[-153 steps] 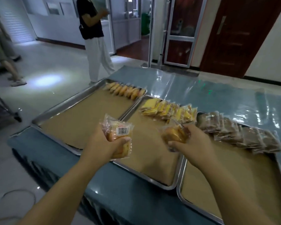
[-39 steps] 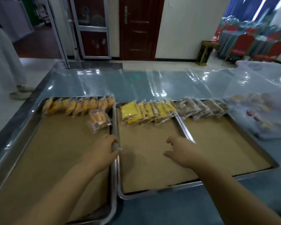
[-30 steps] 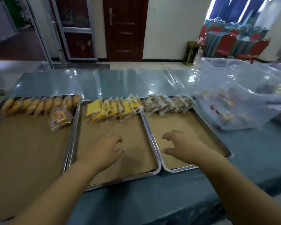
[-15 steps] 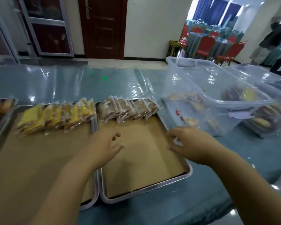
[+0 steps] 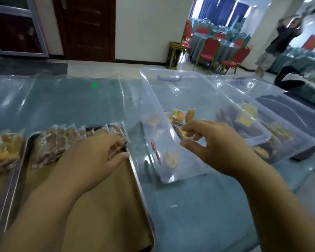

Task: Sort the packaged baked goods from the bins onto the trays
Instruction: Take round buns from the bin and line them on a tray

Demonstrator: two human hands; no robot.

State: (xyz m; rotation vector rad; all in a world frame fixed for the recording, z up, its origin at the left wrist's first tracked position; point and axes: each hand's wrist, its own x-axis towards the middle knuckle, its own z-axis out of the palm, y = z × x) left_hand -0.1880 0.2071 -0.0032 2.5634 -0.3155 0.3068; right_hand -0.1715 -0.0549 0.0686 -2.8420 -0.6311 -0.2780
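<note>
A metal tray (image 5: pixel 141 190) lined with brown paper lies at lower left, with a row of brown packaged cakes (image 5: pixel 67 139) along its far edge. My left hand (image 5: pixel 94 157) hovers over this tray near the row, its fingers loosely curled and holding nothing. To the left is another tray with yellow packaged cakes (image 5: pixel 4 150). A clear plastic bin (image 5: pixel 171 95) stands right of the trays and holds orange and yellow packets (image 5: pixel 180 115). My right hand (image 5: pixel 213 144) is above the bin's near rim, fingers loosely bent and empty.
A second clear bin (image 5: pixel 289 113) with more packets (image 5: pixel 247 113) stands further right. The table has a teal cloth under clear plastic (image 5: pixel 62 99). Red chairs (image 5: pixel 211 48) and a person (image 5: pixel 280 40) are in the room behind.
The view has swung right from the trays to the bins. Both hands moved right with it, and my right hand went from over the tray to over the first bin. The packets held earlier are gone from both hands.
</note>
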